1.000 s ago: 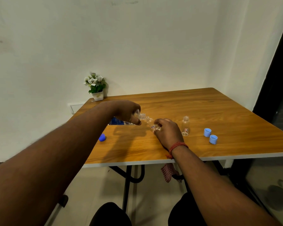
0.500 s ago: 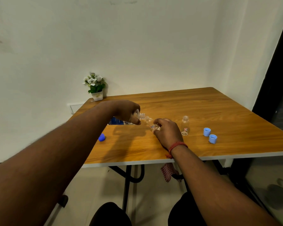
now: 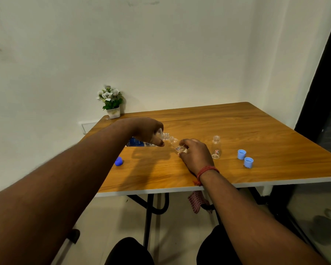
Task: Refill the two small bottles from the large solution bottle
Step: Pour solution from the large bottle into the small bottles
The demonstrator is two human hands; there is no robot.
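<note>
My left hand [image 3: 146, 131] grips the large clear solution bottle [image 3: 139, 143] with a blue label, tipped nearly flat, its open threaded neck pointing right. The neck meets the mouth of a small clear bottle [image 3: 177, 146], which my right hand [image 3: 196, 154] holds tilted toward it on the wooden table [image 3: 256, 131]. Most of the large bottle is hidden behind my left hand. A second small clear bottle [image 3: 216, 147] stands upright and uncapped just right of my right hand.
Two light blue caps [image 3: 241, 154] [image 3: 248, 162] lie right of the standing bottle. A dark blue cap [image 3: 119, 161] lies near the table's left edge. A small potted white flower [image 3: 110, 101] stands at the back left corner against the wall.
</note>
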